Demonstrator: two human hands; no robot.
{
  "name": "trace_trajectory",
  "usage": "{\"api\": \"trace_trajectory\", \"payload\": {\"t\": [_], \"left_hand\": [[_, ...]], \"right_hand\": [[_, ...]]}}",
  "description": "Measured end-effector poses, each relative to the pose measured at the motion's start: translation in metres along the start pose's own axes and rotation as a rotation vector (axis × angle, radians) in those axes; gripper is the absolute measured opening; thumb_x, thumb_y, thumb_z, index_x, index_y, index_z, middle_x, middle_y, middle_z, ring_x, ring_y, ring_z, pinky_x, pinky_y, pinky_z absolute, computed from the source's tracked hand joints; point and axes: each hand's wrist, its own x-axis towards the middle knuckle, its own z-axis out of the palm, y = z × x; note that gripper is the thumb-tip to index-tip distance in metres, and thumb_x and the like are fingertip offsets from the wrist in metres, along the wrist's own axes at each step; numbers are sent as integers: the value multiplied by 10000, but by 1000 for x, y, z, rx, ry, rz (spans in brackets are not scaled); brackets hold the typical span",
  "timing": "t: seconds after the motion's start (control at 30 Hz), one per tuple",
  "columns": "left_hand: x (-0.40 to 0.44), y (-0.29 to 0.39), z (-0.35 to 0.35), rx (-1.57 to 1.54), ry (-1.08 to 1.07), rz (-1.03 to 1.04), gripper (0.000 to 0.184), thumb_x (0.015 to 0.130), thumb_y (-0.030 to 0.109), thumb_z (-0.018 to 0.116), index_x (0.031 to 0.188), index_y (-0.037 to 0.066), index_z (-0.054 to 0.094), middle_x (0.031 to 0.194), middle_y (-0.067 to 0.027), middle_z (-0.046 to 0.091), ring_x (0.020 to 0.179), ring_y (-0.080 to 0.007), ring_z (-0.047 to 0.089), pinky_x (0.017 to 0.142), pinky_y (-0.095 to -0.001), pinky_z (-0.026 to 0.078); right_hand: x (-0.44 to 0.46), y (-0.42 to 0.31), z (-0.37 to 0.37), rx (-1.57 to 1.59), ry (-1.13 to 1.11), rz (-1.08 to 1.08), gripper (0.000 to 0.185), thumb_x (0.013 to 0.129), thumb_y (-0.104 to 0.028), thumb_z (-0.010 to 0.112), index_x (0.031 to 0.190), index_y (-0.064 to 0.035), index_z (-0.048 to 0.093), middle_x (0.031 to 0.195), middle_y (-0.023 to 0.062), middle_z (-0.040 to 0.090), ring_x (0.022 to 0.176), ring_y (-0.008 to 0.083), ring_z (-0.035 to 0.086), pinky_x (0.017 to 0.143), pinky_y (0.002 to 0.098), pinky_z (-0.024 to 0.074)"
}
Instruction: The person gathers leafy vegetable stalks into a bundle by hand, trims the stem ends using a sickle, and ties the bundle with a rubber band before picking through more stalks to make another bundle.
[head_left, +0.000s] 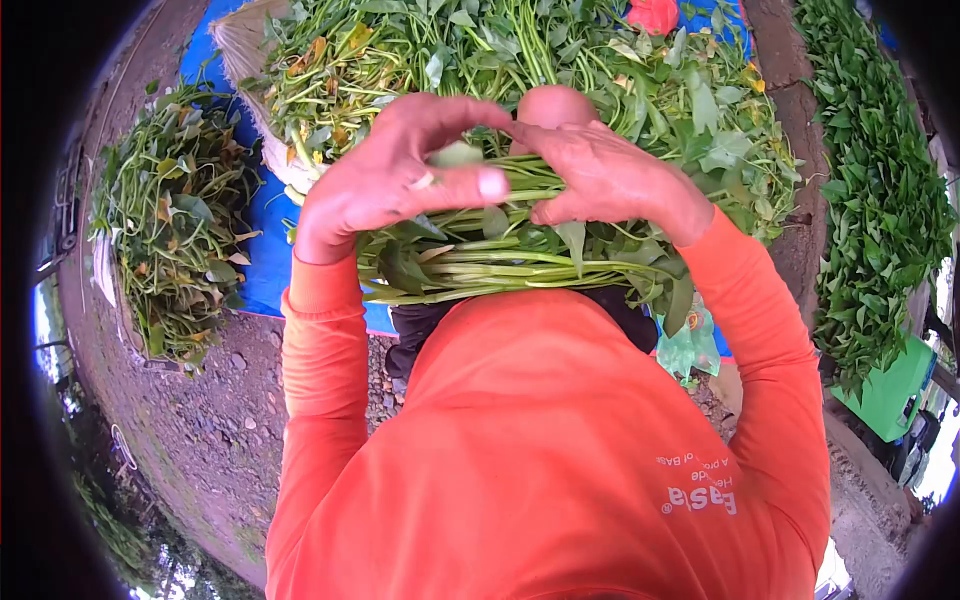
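My left hand (395, 165) is raised over my lap with its fingers curved and the thumb held apart, so it is open. A blurred pale leaf (455, 155) shows in the gap between thumb and fingers; I see no grip on it. My right hand (615, 180) lies across a bunch of leafy green stems (525, 187), its thumb on the near side and fingers on the far side, closed around them. The fingertips of both hands nearly meet. More long green stems (500, 272) lie crosswise on my lap, against my orange shirt.
Beyond my knee (555, 105) spreads a large heap of leafy stems (680, 110) on a blue sheet (270, 240). Another heap (175, 220) stands at left. Leafy bunches (870, 180) line the right, near a green crate (890, 390). A clear plastic bag (690, 345) sits beside me.
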Motion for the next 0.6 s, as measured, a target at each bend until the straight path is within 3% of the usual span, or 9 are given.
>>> {"api": "trace_trajectory", "payload": {"t": [0.07,0.1,0.13,0.2,0.3,0.4,0.43,0.53,0.6], "left_hand": [[5,-25,-1,-559,636,274,819,1057,676,519,1537,13,503,1524,-222,589,1417,-352,564,1180,-469,424],[3,-18,-12,-706,754,208,813,1098,683,389,1522,2,516,1541,-230,578,1450,-330,535,1208,-469,387],[-2,-22,-26,-796,768,140,794,1103,657,411,1512,-12,540,1545,-206,586,1442,-319,548,1200,-469,399],[-16,-24,-32,-451,697,70,741,1081,599,531,1506,-7,567,1539,-174,604,1435,-331,559,1202,-488,399],[-32,-10,-36,75,279,-29,737,998,514,729,1506,0,583,1519,-176,626,1410,-325,587,1187,-460,426],[-29,6,-25,292,47,-172,845,886,463,867,1520,-2,557,1499,-199,635,1409,-324,590,1182,-427,444],[-31,-7,-15,502,143,-134,779,856,451,886,1445,9,631,1439,-222,658,1306,-348,656,1098,-421,515],[-33,-8,-5,592,90,-162,604,882,398,868,1325,16,716,1344,-208,701,1175,-404,698,1005,-452,560],[-29,-15,11,539,205,34,420,890,256,852,1246,49,765,1272,-169,727,1058,-396,719,914,-454,580]], "right_hand": [[-4,4,11,-34,101,-24,848,811,-276,800,1555,-23,482,1347,162,678,1249,366,626,1045,503,465],[-5,3,15,-67,110,-21,821,807,-275,795,1533,-23,507,1347,158,679,1259,360,622,1051,503,463],[-6,2,17,-105,120,-15,794,802,-274,790,1511,-24,533,1348,154,680,1270,354,617,1057,503,460],[-7,1,14,-86,152,-20,739,790,-263,781,1462,-24,587,1325,168,690,1257,351,627,1046,501,471],[-8,0,11,-55,169,-19,721,776,-241,789,1438,-22,606,1305,173,700,1250,366,629,1036,521,486],[-8,-3,13,-83,184,-13,718,773,-236,796,1432,-23,609,1299,172,702,1251,371,626,1035,522,486],[-9,-3,13,-83,186,-10,719,772,-235,800,1432,-25,609,1300,171,701,1252,371,626,1038,522,485],[-8,-2,18,-74,199,-7,724,767,-231,811,1432,-29,609,1306,169,699,1257,370,625,1045,525,482],[-7,0,20,-83,209,-13,729,763,-230,818,1432,-31,609,1313,168,696,1261,366,625,1049,528,481]]}}
